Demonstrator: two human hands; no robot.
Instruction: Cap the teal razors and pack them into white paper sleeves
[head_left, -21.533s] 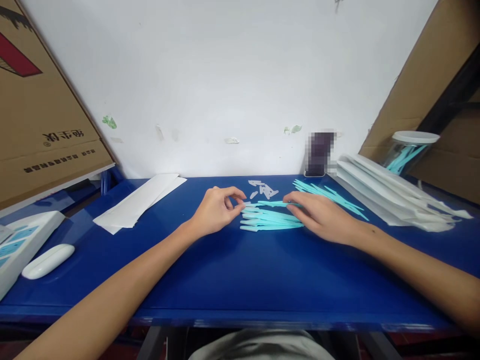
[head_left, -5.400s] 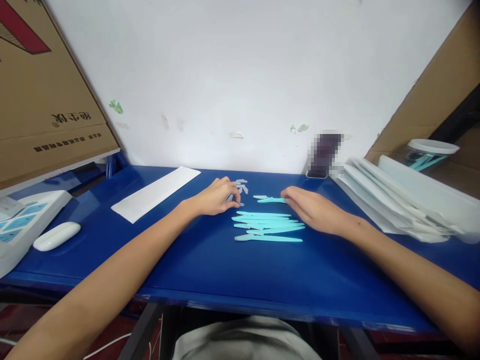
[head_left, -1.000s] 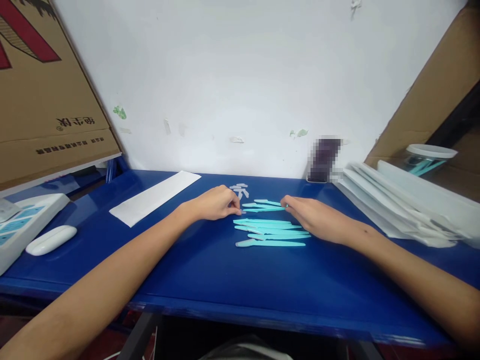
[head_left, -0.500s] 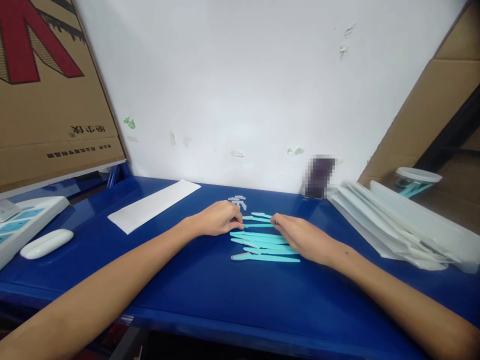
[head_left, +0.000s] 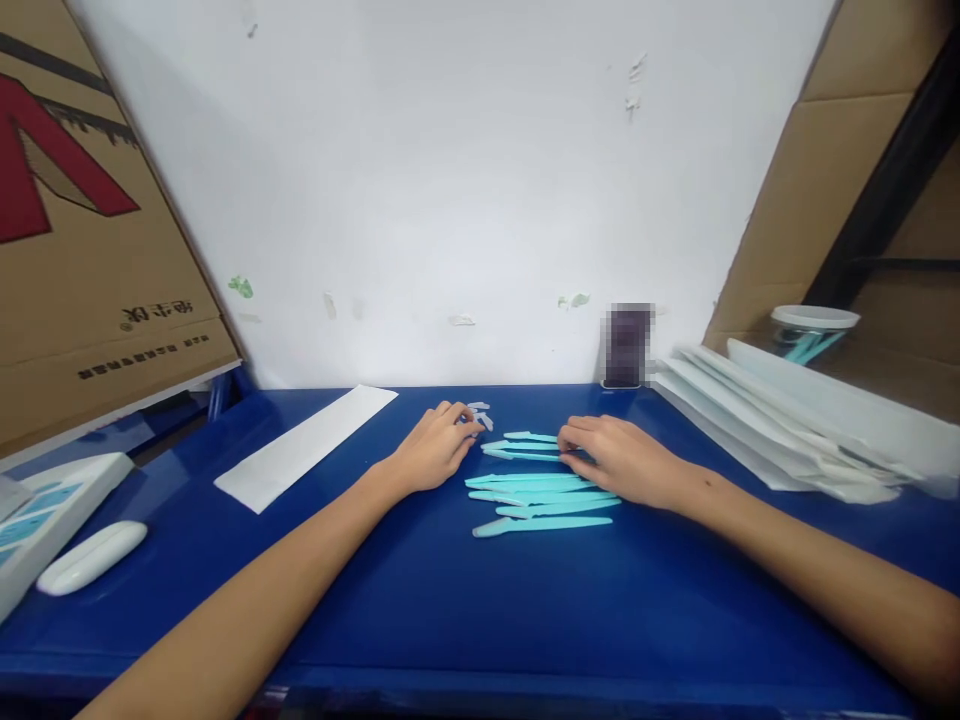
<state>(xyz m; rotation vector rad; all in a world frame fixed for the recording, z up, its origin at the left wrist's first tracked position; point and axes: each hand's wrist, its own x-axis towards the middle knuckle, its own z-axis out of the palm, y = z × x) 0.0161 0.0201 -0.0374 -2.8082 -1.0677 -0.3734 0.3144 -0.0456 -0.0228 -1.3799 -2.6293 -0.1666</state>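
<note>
Several slim turquoise plastic sticks (head_left: pixel 540 495) lie side by side on the blue table (head_left: pixel 465 610). Two more turquoise sticks (head_left: pixel 525 446) lie just behind them, between my hands. My left hand (head_left: pixel 437 452) rests on the table with curled fingers, its fingertips at a few small clear caps (head_left: pixel 478 414). My right hand (head_left: pixel 619 462) lies palm down, fingers closed over the right end of one of the rear sticks.
A white paper strip (head_left: pixel 304 444) lies at the left. A white oval case (head_left: pixel 91 556) and a white box (head_left: pixel 37 510) sit at the far left under a cardboard box (head_left: pixel 90 240). Stacked white sleeves (head_left: pixel 795 425) and a lidded jar (head_left: pixel 811 332) stand right.
The head has tilted, so everything sits a little lower in view. My left fingertips have shifted from the rear stick's left end back to the clear caps. My right hand stays put.
</note>
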